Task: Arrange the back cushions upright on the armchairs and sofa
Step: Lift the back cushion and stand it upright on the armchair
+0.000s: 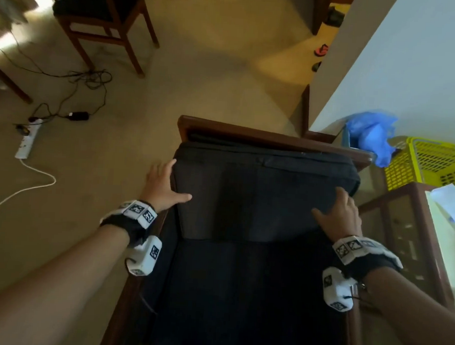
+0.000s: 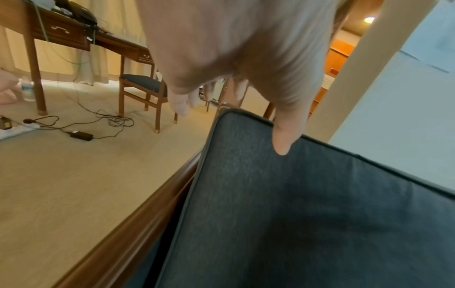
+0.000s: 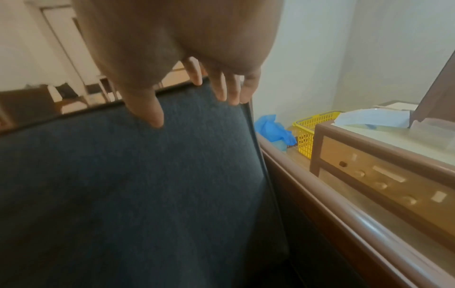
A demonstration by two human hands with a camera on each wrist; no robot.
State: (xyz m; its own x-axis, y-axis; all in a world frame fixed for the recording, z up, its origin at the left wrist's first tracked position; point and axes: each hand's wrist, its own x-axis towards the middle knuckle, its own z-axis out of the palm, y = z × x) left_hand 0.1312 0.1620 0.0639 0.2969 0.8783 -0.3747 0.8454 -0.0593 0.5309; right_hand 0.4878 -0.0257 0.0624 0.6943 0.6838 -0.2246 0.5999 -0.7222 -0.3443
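A dark back cushion (image 1: 259,195) stands against the back of a wooden-framed armchair (image 1: 249,132), above the dark seat cushion (image 1: 241,291). My left hand (image 1: 165,185) is at the cushion's left edge. Its thumb lies on the front face and its fingers are straight beside the edge. In the left wrist view the thumb (image 2: 285,136) touches the cushion (image 2: 320,204) near its top corner. My right hand (image 1: 340,210) rests on the cushion's right side. In the right wrist view its fingers (image 3: 221,87) and thumb press the front face (image 3: 123,185) near the top right corner.
A yellow basket (image 1: 432,162) and a blue plastic bag (image 1: 370,132) sit by the wall on the right, with a wooden cabinet (image 1: 414,208) close to the armrest. On the carpet to the left lie a power strip (image 1: 27,140) and cables. A wooden chair (image 1: 103,15) stands farther off.
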